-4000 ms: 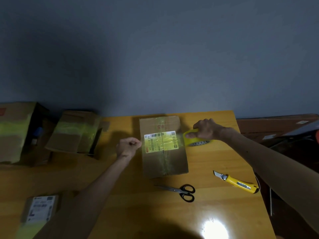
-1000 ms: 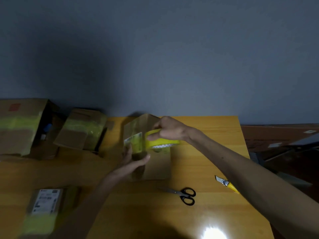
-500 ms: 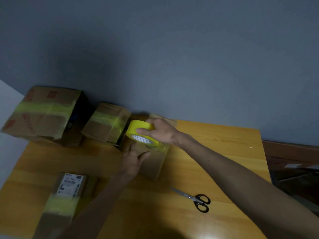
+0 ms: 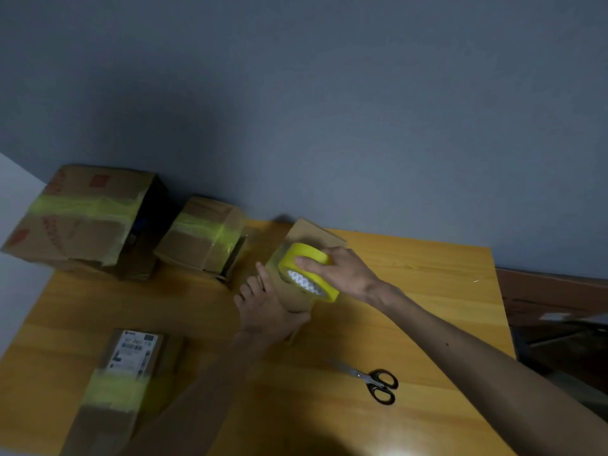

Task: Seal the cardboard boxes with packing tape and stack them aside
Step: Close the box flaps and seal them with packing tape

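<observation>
At the far middle of the wooden table (image 4: 427,274), holds the tilted cardboard box (image 4: 314,234) with the left hand (image 4: 266,312), fingers (image 4: 261,278) and thumb clasped on its near corner. Grips the yellow tape roll (image 4: 307,253) with the right hand (image 4: 343,274), against the upper face of this box. Has 3 taped boxes (image 4: 200,238) at the left, scissors (image 4: 378,383) at the near right.

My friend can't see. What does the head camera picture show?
A right hand holds a yellow tape roll against a small cardboard box that the left hand grips on a wooden table. Scissors lie nearby, and three taped boxes sit to the left.
</observation>
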